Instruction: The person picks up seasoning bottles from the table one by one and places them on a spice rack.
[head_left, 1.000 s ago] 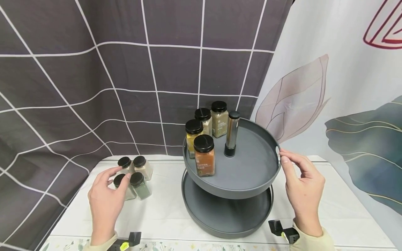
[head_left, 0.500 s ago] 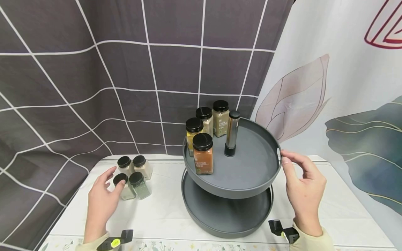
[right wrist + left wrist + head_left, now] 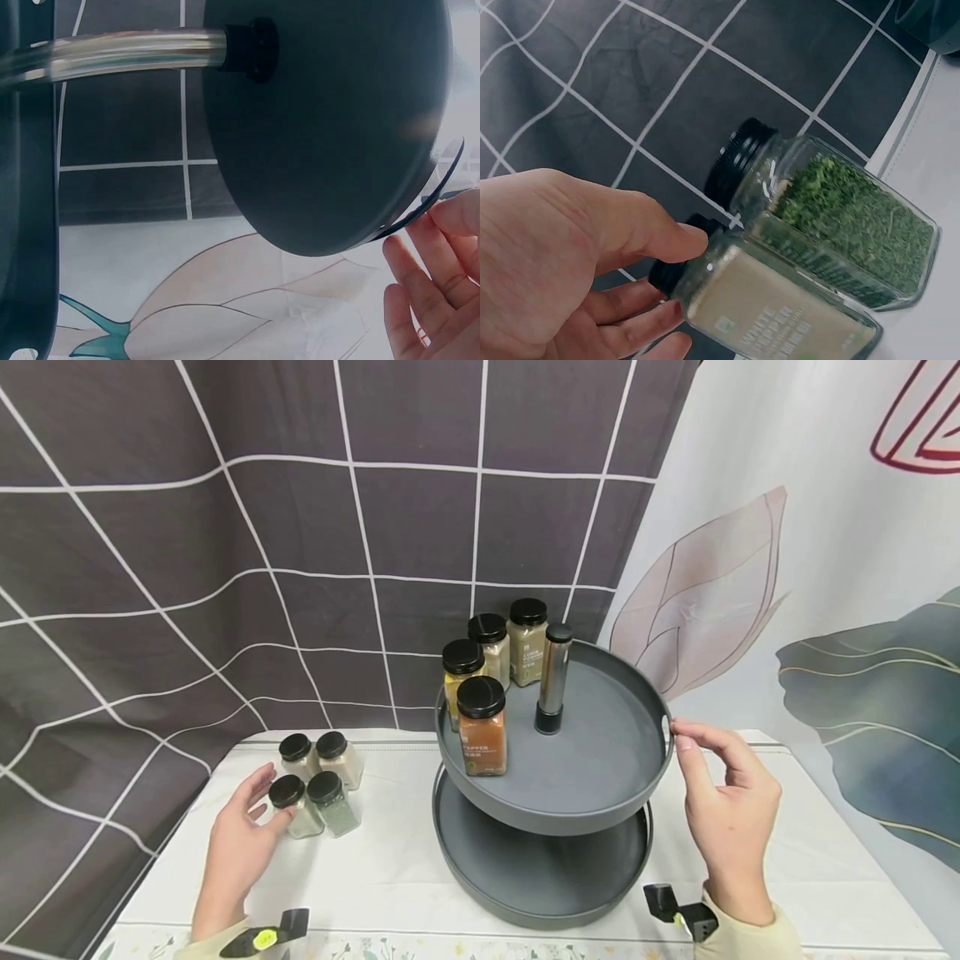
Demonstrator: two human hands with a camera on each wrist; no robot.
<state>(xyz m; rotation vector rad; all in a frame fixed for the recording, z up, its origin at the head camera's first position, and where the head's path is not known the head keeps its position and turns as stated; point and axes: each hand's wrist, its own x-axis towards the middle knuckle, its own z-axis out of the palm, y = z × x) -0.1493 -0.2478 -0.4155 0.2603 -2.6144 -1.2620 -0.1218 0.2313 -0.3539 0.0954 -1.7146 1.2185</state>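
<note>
My left hand has its thumb and fingers about the black cap of a white pepper jar, the front-left one of a small cluster of spice jars. In the left wrist view, the thumb lies on the cap side and the fingertips meet the jar's neck. Beside it stands a jar of green dried herb. My right hand pinches the rim of the upper tray of a grey two-tier rack, at its handle slot. On that tray stand an orange pepper jar, a yellow jar and other spice jars.
Behind the herb and white pepper jars stand two more black-capped jars. A metal post rises from the upper tray. The lower tray sits on the white tablecloth. A grey grid curtain hangs close behind.
My left hand has moved left and down round the white pepper jar. Jars on the upper tray have shifted slightly, the orange one leftward and the back one rightward. My right hand stays at the rim.
</note>
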